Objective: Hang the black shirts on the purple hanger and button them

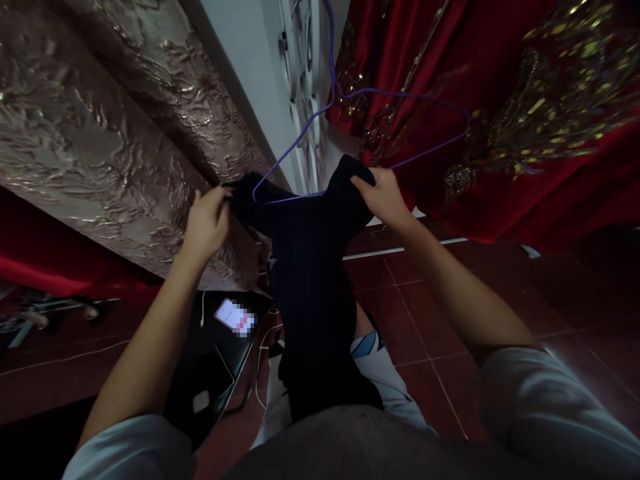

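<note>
Left hand [207, 220] and right hand [383, 197] each hold a top corner of the dark garment [310, 267], grip closed, with the purple hanger [287, 152] between them.

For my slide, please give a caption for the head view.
Left hand and right hand hold a dark garment at a purple hanger.

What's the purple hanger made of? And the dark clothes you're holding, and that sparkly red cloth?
Purple hanger: thin bent wire, likely metal with a smooth coloured coating. Dark garment: soft matte cloth, limp and folding, with faint vertical ribs, perhaps knitted. Red cloth: glossy, satin-like fabric, with glinting gold sequins or beads sewn on.
</note>
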Motion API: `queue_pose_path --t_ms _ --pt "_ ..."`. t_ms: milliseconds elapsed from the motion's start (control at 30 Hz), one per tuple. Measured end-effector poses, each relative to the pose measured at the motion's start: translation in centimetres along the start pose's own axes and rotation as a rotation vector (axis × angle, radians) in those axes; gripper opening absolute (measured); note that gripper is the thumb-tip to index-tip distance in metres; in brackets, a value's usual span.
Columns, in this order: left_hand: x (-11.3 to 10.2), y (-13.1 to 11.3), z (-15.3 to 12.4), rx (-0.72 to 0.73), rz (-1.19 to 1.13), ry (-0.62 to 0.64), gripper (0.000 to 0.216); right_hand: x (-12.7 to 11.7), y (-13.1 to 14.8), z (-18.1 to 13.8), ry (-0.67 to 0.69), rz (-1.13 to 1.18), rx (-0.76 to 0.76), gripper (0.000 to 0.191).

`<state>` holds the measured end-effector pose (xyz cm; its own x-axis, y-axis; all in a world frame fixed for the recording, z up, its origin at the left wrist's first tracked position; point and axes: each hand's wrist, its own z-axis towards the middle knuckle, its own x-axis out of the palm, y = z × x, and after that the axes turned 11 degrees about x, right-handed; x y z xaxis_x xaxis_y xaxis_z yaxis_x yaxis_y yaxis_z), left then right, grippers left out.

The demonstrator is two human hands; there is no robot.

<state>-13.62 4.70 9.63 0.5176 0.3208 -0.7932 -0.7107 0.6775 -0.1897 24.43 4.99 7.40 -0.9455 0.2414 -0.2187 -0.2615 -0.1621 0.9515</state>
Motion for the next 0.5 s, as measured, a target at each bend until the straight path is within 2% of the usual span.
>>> queue_pose_path --t_ms 33,100,200,300,367,433,500 --pt "-0.7 -1.1 1.0 0.053 -0.042 -0.084 0.024 0.2 0.3 -0.3 0.007 -0.020 0.004 0.032" --pt "-1.5 -3.4 3.2 0.142 -0.145 -0.173 0.020 1.1 0.9 -1.2 0.052 -0.045 0.030 0.033" --pt "-0.9 -5.7 6.4 0.203 -0.239 -0.191 0.018 2.5 2.2 -3.2 0.120 -0.076 0.029 0.031" --pt "0.3 -6.0 9.0 0.215 -0.220 -0.159 0.016 1.9 3.7 -4.8 0.174 -0.097 -0.090 0.018" --pt "0.6 -5.3 10.0 0.222 -0.191 -0.116 0.019 -0.1 4.3 -5.3 0.090 -0.113 -0.192 0.022" --pt "0.4 -4.4 10.5 0.241 -0.159 -0.076 0.021 -3.2 4.6 -5.3 -0.112 -0.128 -0.253 0.037" --pt "-0.2 -3.6 10.6 0.265 -0.117 -0.055 0.024 -6.8 4.7 -4.7 -0.282 -0.112 -0.236 0.039"
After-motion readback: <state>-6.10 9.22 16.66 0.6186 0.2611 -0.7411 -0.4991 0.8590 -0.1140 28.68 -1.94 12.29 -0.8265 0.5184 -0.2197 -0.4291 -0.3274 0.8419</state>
